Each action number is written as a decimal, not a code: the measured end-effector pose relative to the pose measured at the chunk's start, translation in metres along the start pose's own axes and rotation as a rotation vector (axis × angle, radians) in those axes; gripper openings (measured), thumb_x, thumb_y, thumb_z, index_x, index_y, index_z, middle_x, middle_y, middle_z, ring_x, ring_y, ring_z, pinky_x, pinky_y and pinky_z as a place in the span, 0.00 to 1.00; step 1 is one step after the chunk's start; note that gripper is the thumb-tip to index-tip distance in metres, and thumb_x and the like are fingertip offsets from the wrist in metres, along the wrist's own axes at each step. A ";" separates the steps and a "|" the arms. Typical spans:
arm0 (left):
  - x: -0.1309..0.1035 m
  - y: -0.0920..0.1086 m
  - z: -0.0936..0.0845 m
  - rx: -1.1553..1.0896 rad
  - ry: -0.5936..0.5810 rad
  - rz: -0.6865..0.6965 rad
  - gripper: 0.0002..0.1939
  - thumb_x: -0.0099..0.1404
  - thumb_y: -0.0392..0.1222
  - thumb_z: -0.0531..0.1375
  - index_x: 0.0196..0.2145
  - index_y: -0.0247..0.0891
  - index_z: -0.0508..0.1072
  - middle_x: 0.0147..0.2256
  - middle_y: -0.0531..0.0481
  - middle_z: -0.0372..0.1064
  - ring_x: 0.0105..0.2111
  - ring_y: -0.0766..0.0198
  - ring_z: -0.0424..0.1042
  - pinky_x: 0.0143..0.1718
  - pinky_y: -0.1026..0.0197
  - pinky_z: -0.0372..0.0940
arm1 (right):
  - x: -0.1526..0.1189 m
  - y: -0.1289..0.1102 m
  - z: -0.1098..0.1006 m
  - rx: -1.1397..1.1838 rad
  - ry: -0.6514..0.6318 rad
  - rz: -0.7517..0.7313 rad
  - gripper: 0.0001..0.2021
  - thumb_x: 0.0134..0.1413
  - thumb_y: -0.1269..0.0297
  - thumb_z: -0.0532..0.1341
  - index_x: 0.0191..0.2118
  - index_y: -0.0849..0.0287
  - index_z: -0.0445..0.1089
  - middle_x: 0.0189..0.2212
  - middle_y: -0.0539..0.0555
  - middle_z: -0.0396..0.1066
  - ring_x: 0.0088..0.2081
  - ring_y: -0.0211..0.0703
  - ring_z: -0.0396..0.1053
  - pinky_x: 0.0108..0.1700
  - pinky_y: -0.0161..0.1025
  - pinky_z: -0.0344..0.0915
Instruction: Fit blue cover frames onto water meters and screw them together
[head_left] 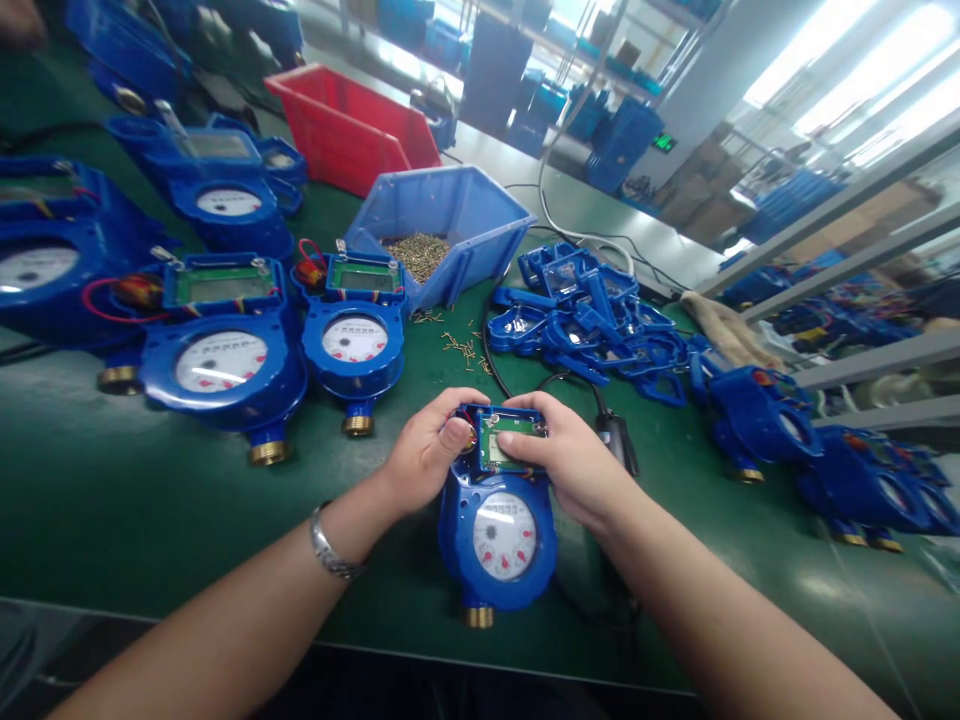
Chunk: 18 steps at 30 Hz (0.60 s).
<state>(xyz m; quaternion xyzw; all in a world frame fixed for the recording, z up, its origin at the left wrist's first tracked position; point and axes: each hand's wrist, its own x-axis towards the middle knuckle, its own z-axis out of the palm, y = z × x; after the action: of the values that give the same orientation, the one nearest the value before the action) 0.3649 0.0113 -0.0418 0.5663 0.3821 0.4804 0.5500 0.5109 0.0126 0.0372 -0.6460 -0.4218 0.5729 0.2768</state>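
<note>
Blue water meter (pixel 497 520) lies flat on the green mat, near the front edge. White round dial with red pointers faces up, brass threaded stub points toward the viewer. Top housing is open (no cover on it): green circuit board (pixel 508 443) exposed, red wire at its left corner.

No readable txt anywhere (meter dial (pixel 505 534) figs too blurred).

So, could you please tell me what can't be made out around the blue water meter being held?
- Head view: green circuit board in the round blue water meter; its edges are covered by the left hand and right hand.
- Dial figures: too small.
- Black tool: partly behind the right hand.
- Blue meters at right: blurred.
</note>
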 end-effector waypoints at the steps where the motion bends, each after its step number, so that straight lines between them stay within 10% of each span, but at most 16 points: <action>1: 0.000 0.000 0.000 -0.004 -0.005 -0.005 0.35 0.58 0.70 0.45 0.42 0.34 0.66 0.35 0.45 0.68 0.35 0.56 0.68 0.37 0.58 0.63 | 0.000 0.000 0.000 0.022 -0.021 0.009 0.18 0.33 0.69 0.65 0.36 0.59 0.63 0.26 0.48 0.68 0.29 0.39 0.66 0.33 0.37 0.63; 18: 0.000 -0.002 -0.001 0.014 -0.009 0.043 0.34 0.59 0.69 0.45 0.42 0.35 0.66 0.36 0.45 0.67 0.36 0.57 0.67 0.37 0.58 0.62 | 0.003 0.004 0.002 -0.040 0.058 -0.041 0.18 0.33 0.67 0.66 0.35 0.59 0.63 0.26 0.47 0.66 0.28 0.39 0.65 0.31 0.38 0.63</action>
<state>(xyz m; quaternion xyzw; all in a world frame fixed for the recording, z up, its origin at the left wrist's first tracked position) 0.3645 0.0116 -0.0438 0.5802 0.3707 0.4870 0.5373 0.5098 0.0131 0.0313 -0.6590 -0.4381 0.5395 0.2876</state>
